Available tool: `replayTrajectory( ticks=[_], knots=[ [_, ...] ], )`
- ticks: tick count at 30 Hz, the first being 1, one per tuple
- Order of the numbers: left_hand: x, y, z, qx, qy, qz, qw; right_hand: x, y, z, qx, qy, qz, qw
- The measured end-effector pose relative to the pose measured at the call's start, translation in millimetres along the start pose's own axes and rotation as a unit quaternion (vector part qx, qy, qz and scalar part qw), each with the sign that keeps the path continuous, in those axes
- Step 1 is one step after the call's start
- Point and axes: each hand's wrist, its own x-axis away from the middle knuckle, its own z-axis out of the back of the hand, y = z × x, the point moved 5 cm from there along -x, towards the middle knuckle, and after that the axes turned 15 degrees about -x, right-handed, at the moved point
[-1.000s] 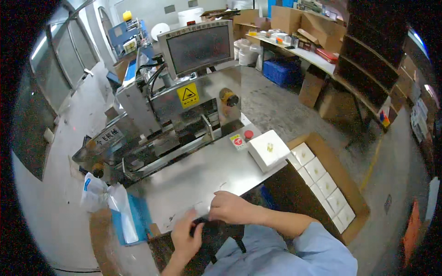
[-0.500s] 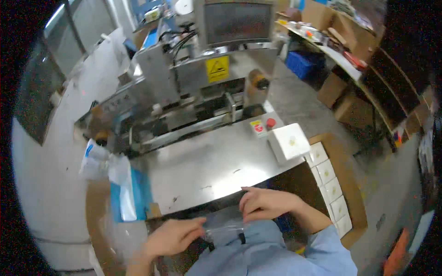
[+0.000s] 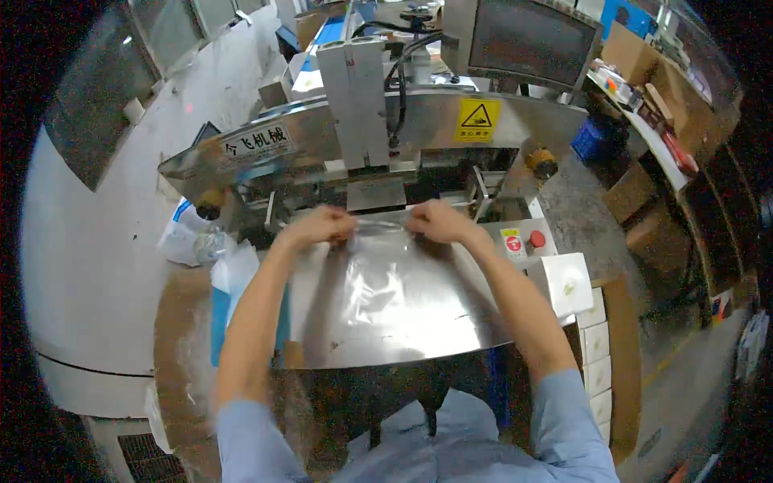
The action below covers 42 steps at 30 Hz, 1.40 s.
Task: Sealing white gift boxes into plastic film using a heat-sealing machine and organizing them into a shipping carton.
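**Workshop bench, clear bag at the machine mouth**

Workshop floor [image 3: 564, 189] of grey concrete, speckled, running off to the right. Along the far right wall, shelving [image 3: 684, 137] loaded with brown cardboard boxes and a blue crate [image 3: 592, 137] on the floor beneath. To the left, a pale curved wall or panel [image 3: 88, 266] with dark windows above.

Centre of view filled by a stainless steel machine [image 3: 386, 137], upright white column in the middle, black cables looped behind, yellow warning triangle label [image 3: 475, 121] on the front cover, dark monitor [image 3: 531, 40] mounted above on the right. Small control plate with a red button [image 3: 537, 239] just to the right of the machine mouth.

In front of the machine, a brushed steel table [image 3: 403, 322], shiny and scuffed, curved at the near edge. Brown cardboard under and around it. At the right corner, a white box [image 3: 568, 282], with a row of similar white boxes [image 3: 596, 354] in a carton below. At the left edge, crumpled plastic wrap and a blue sheet [image 3: 221, 322].

On the table, flat and close to the machine mouth, a clear plastic bag [image 3: 378, 278]. Left hand [image 3: 322, 227] closed around the bag's far left corner, right hand [image 3: 435, 221] pinching the far right corner, top edge stretched taut between them. Blue sleeves at the bottom edge.
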Motion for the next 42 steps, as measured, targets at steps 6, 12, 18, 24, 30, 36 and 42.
replayTrajectory(
  ticks=[6,12,18,24,30,36,42],
  knots=[
    [-56.9,-6.0,36.3,-0.086,0.069,-0.091,0.990,-53.8,-0.3,24.7,0.038,0.082,0.003,0.996],
    [-6.3,15.8,14.8,-0.125,0.366,-0.166,0.907,-34.2,-69.3,-40.3,0.165,0.053,0.049,0.984],
    [102.0,66.7,-143.0,-0.336,0.276,-0.050,0.899,-12.2,-58.9,-33.1,0.196,0.085,0.033,0.976],
    [126.8,70.6,-188.6,-0.293,0.376,-0.061,0.877,-13.7,-45.3,-21.5,0.189,0.086,0.056,0.977],
    [142.0,43.0,-191.7,-0.322,0.377,-0.037,0.868,-39.9,-50.0,-63.8,0.183,0.073,0.040,0.980],
    [131.4,73.4,-198.8,-0.327,0.353,-0.054,0.875,-36.1,-23.5,-37.4,0.210,0.064,0.000,0.976],
    [131.2,43.8,-194.2,-0.302,0.366,-0.024,0.880,-47.4,-51.8,-34.6,0.214,0.069,-0.001,0.974]
  ],
)
